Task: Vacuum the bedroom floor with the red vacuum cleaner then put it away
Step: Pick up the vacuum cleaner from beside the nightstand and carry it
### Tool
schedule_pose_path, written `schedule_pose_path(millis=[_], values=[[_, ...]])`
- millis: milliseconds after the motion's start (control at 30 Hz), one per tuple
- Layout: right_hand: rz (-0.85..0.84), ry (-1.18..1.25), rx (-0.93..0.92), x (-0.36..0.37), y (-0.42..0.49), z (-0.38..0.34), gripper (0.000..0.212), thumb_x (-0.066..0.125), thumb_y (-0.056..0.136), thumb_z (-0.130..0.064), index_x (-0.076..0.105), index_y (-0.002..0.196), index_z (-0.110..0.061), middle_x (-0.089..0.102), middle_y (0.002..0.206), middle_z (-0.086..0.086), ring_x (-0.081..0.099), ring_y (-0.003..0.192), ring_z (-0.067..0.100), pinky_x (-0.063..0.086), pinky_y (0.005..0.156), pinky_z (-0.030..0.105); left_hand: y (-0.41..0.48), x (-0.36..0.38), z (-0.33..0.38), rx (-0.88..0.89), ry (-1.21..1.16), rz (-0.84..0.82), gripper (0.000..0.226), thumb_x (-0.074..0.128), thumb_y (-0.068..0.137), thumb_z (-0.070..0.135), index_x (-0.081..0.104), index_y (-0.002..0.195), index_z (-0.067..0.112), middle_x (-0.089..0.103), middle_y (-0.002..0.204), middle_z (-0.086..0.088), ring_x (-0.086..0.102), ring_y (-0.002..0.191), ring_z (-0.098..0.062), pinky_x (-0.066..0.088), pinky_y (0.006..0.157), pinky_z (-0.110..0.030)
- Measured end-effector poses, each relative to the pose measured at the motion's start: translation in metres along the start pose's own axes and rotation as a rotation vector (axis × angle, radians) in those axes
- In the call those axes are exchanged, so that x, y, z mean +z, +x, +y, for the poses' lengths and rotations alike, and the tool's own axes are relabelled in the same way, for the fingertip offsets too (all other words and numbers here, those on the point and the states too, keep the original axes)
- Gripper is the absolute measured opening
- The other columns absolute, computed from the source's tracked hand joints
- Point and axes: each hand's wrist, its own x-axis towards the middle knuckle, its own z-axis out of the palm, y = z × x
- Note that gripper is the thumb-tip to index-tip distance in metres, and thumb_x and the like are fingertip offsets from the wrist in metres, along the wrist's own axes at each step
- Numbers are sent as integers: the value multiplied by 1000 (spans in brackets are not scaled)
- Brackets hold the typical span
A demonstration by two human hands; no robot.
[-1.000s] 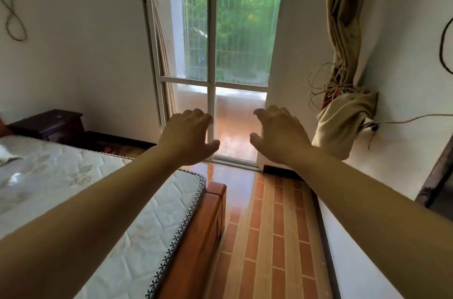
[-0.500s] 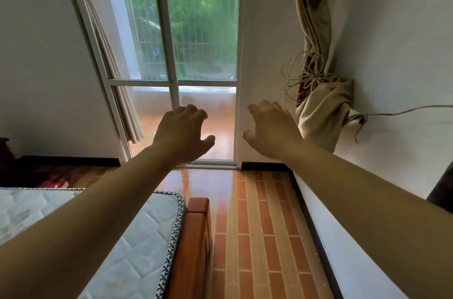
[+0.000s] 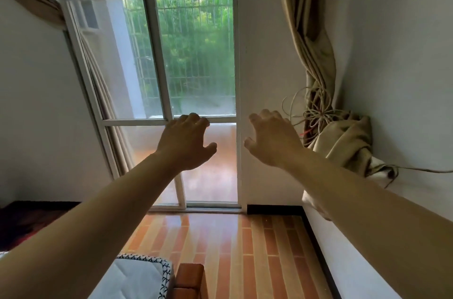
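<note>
Bare L forearm (image 3: 98, 215), bare R forearm (image 3: 355, 200), both long & slim, bare L hand (image 3: 186, 145), bare R hand (image 3: 273, 142), fingertips blurred

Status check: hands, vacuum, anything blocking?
Both open, empty: left hand, right hand, held out toward the sliding glass door. No red vacuum cleaner in view. Wooden bed corner juts into the floor.

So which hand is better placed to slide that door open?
Left, probably: the left hand is raised in front of the door, open and empty; the right hand is over the wall beside it.
</note>
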Motion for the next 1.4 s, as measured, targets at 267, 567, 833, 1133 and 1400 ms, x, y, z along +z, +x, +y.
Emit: schedule_pose_path(millis=[267, 567, 833, 1133, 1400], values=[[15, -1, -81, 46, 106, 23, 50, 54, 97, -46, 52, 137, -16, 57, 130, 11, 51, 120, 32, 43, 95, 42, 82, 48, -30, -86, 29, 27, 60, 64, 83, 59, 62, 127, 18, 64, 125, -5, 60, 113, -28, 47, 95, -41], [0, -31, -108, 115, 213, 16, 49, 53, 97, -46, 52, 137, -16, 57, 129, 10, 52, 119, 31, 44, 95, 42, 167, 131, -92, -88, 0, 30, 59, 63, 84, 58, 61, 128, 18, 62, 129, -6, 58, 117, -28, 45, 97, -42], [30, -65, -42, 141, 315, 19, 47, 56, 95, -39, 53, 135, -15, 58, 128, 11, 52, 118, 31, 43, 94, 41, 264, 183, -143, -48, -60, 60, 62, 62, 85, 59, 58, 134, 20, 59, 135, -4, 56, 123, -27, 45, 101, -42], [-7, 17, -79, 214, 395, 15, 49, 56, 95, -40, 55, 136, -15, 59, 126, 10, 53, 118, 31, 46, 95, 42, 316, 255, -176, -72, -50, 5, 62, 60, 85, 60, 57, 133, 21, 59, 135, -2, 55, 123, -25, 44, 102, -41], [-45, 167, -198, 310, 473, 20, 50, 59, 94, -44, 56, 134, -14, 59, 122, 12, 53, 117, 34, 45, 95, 43, 350, 322, -211, -232, -11, -37, 60, 66, 85, 56, 58, 130, 18, 62, 132, -5, 57, 120, -27, 45, 100, -41]])
